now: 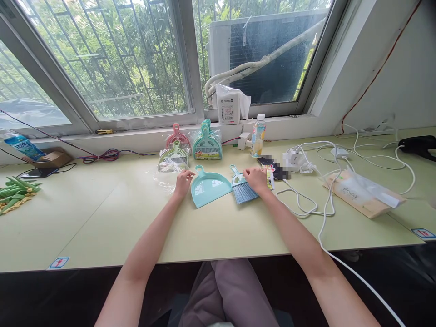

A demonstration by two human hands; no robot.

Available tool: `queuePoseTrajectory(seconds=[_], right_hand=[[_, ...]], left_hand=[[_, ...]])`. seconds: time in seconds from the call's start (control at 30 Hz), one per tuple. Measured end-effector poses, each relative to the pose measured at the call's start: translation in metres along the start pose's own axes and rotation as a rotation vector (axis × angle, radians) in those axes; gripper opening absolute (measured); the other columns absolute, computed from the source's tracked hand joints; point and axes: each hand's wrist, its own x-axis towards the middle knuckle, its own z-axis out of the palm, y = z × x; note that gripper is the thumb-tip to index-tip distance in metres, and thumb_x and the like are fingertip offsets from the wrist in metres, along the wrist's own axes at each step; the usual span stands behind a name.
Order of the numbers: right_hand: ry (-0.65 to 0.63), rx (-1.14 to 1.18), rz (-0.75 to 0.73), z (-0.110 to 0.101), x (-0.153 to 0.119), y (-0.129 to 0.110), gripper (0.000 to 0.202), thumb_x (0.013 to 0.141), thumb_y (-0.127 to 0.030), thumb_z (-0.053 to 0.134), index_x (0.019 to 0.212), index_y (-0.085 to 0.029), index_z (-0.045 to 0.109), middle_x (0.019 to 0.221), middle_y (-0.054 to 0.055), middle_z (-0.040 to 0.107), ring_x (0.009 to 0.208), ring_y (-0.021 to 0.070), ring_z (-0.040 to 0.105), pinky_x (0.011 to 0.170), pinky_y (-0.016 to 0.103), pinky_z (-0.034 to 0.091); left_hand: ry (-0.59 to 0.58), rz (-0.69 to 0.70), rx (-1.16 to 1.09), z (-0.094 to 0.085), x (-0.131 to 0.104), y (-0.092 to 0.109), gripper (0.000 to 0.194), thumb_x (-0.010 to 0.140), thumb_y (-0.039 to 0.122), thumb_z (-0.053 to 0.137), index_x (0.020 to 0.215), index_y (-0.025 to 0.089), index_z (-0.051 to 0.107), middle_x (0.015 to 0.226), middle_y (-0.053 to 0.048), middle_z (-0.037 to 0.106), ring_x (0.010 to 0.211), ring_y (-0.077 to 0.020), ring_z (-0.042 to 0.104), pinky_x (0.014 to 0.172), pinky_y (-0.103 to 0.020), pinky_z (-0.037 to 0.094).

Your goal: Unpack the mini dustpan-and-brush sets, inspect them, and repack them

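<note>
A light-blue dustpan (211, 185) lies on the table, its handle pointing to the window. Beside it on the right is a small matching brush (243, 190) with blue-grey bristles. My left hand (184, 182) rests just left of the dustpan, fingers curled together, close to a crumpled clear plastic wrapper (166, 181). At the brush's right side is my right hand (256, 179), with its fingers folded in. A yellow printed card (270, 177) shows behind that hand. Whatever either hand grips is hidden.
Packaged dustpan sets in pink (176, 132), green (174, 156) and teal (206, 144) stand by the sill. Further right are a drink bottle (258, 136), a dark phone (272, 167), white cables (315, 211) and a tissue pack (364, 193). Green beans (17, 193) lie far left.
</note>
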Motion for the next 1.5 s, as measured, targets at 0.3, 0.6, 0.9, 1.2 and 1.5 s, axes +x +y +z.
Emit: queuePoseTrajectory(seconds=[0.3,0.6,0.9,1.2,1.5], right_hand=[[-0.188,-0.187,-0.054,-0.003,-0.007,-0.015,0.035,0.08,-0.049,0.053,0.08,-0.019,0.07,0.094,0.01,0.067,0.095,0.0277,0.052,0.088,0.044,0.026],[-0.152,-0.057,-0.1,-0.008,-0.011,-0.026,0.028,0.079,-0.044,0.055,0.08,-0.019,0.067,0.096,0.008,0.065,0.097,0.0255,0.053,0.087,0.041,0.028],[-0.078,-0.045,-0.235,-0.021,-0.027,-0.057,0.024,0.083,-0.04,0.054,0.08,-0.019,0.064,0.093,0.007,0.065,0.094,0.0226,0.053,0.083,0.038,0.026],[-0.235,-0.171,-0.338,-0.016,-0.04,-0.066,0.027,0.085,-0.041,0.051,0.081,-0.018,0.064,0.091,0.008,0.064,0.092,0.0233,0.055,0.083,0.038,0.026],[-0.285,-0.133,-0.35,-0.011,-0.037,-0.059,0.027,0.087,-0.042,0.049,0.085,-0.019,0.064,0.095,0.006,0.064,0.093,0.0217,0.057,0.085,0.037,0.028]], left_hand=[[-0.014,0.032,0.008,0.005,0.0,-0.007,0.018,0.078,0.013,0.049,0.084,0.018,0.066,0.097,-0.006,0.06,0.081,-0.0159,0.06,0.081,-0.036,0.057],[-0.053,0.095,0.049,0.007,0.0,-0.009,0.016,0.079,0.011,0.051,0.081,0.017,0.066,0.091,-0.006,0.059,0.08,-0.0163,0.06,0.077,-0.035,0.057],[-0.085,0.257,0.176,0.017,-0.009,0.012,0.024,0.082,0.006,0.046,0.082,0.018,0.066,0.095,-0.007,0.061,0.092,-0.0194,0.059,0.084,-0.038,0.051],[-0.187,0.433,0.081,0.027,-0.018,0.03,0.022,0.083,0.006,0.048,0.087,0.019,0.066,0.099,-0.007,0.061,0.094,-0.0173,0.06,0.084,-0.034,0.051],[-0.256,0.486,-0.067,0.036,-0.026,0.042,0.014,0.089,0.019,0.05,0.082,0.018,0.062,0.104,-0.008,0.059,0.088,-0.0142,0.062,0.075,-0.03,0.056]])
